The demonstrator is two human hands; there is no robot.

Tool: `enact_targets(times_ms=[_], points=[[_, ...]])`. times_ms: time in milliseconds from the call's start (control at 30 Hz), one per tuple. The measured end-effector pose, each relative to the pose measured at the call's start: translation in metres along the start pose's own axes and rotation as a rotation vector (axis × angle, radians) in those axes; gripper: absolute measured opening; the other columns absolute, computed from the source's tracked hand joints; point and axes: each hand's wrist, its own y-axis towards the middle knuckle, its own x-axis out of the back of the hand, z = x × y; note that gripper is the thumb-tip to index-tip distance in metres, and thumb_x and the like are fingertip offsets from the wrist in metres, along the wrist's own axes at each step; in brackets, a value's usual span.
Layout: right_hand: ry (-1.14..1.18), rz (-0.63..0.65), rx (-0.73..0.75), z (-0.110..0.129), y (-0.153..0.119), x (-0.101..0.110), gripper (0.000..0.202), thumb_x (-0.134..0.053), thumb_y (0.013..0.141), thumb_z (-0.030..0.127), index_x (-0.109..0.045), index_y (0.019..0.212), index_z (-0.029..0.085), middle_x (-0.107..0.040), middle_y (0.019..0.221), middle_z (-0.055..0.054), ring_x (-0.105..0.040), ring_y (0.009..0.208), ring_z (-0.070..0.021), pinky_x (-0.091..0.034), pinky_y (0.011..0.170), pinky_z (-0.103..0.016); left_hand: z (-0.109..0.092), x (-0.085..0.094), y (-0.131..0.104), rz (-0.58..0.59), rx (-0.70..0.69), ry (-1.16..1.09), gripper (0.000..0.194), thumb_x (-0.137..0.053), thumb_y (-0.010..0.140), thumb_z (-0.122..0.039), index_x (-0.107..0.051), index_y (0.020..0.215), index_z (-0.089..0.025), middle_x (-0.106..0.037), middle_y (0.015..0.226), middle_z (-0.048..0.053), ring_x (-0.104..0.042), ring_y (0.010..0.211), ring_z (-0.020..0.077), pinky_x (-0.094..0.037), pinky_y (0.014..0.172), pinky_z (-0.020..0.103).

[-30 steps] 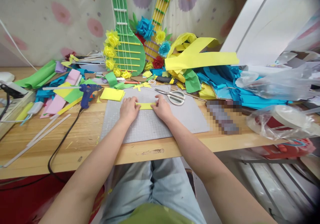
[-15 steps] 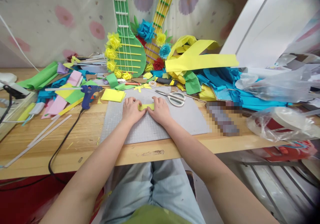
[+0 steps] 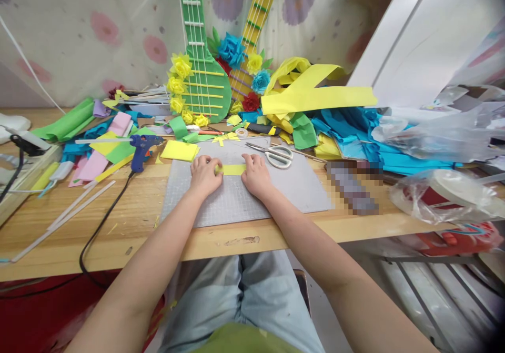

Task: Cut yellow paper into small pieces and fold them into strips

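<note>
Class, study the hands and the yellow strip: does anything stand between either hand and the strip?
Nothing visible does. The left hand and right hand meet opposite ends of the yellow strip over the mat. The scissors lie close by, beyond the right hand, not between.

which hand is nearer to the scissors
The right hand: it is just left of the scissors, slightly nearer the body. The left hand is farther left, beyond the yellow strip.
</note>
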Motion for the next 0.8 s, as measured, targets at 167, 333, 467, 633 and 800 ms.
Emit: enact_targets(times_ms=[167,333,467,633,800], points=[[0.059,-0.018,0.013,-0.009,0.002,-0.004,0.048,-0.033,0.075,0.003,-0.047,0.120,0.014,-0.047,0.113,-0.016,-0.042,0.099,-0.0258,-0.037,0.086,-0.040,0.005,0.000,0.001,0.010,-0.006,-0.009,0.029,-0.045,0.073,-0.011,-0.055,0.098,-0.022,-0.053,0.104,0.010,-0.044,0.105,0.0276,-0.033,0.092,0.043],[0.223,-0.019,-0.049,-0.016,0.006,-0.002,0.044,-0.033,0.073,0.002,-0.051,0.111,0.015,-0.055,0.104,-0.011,-0.046,0.096,-0.0216,-0.039,0.086,-0.035,0.009,0.001,0.004,-0.018,0.068,-0.066,0.022,-0.042,0.079,-0.019,-0.055,0.098,-0.021,-0.056,0.104,0.010,-0.045,0.104,0.0274,-0.034,0.089,0.042],[0.386,-0.004,-0.057,-0.015,0.009,0.001,0.038,-0.041,0.072,0.010,-0.050,0.108,0.016,-0.060,0.094,-0.006,-0.051,0.087,-0.0185,-0.041,0.082,-0.033,0.009,0.002,0.004,0.005,0.067,-0.075,0.024,-0.060,0.071,-0.041,-0.057,0.085,-0.022,-0.055,0.101,0.009,-0.044,0.104,0.0285,-0.035,0.088,0.042],[0.507,0.004,-0.015,-0.011,0.011,-0.001,0.035,-0.041,0.070,0.009,-0.055,0.100,0.020,-0.060,0.086,-0.002,-0.052,0.081,-0.0153,-0.042,0.077,-0.031,0.009,0.004,0.004,-0.029,0.096,-0.179,0.019,-0.058,0.074,-0.039,-0.053,0.078,-0.022,-0.057,0.093,0.005,-0.048,0.098,0.0229,-0.035,0.088,0.039],[0.764,-0.062,-0.016,-0.009,0.017,0.002,0.029,-0.042,0.068,0.014,-0.057,0.093,0.019,-0.059,0.085,-0.001,-0.053,0.085,-0.0144,-0.042,0.076,-0.028,0.012,0.004,0.006,-0.120,0.062,-0.405,0.019,-0.045,0.083,-0.038,-0.049,0.092,-0.022,-0.059,0.098,0.004,-0.051,0.097,0.0170,-0.038,0.087,0.033]])
